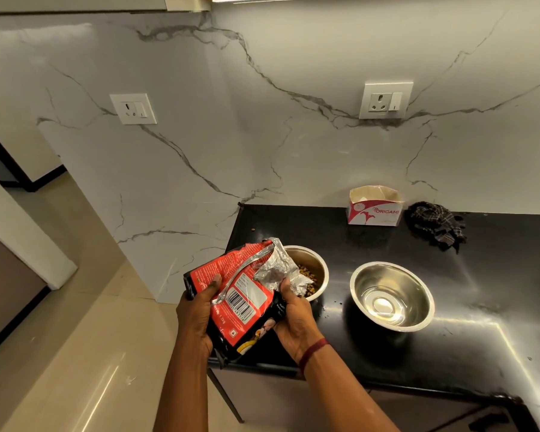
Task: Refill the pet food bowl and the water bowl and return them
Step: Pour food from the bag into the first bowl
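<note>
- Left hand [197,313] and right hand [293,319] grasp red-and-black foil food bag [240,300], centre frame, mouth over kibble-holding steel bowl [312,269]: filling appears underway.
- Right of it, shiny steel bowl [392,296]: contents unclear; return outstanding.

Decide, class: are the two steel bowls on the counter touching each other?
Apart. The head view shows a strip of bare black counter between the food bowl and the water bowl.
</note>
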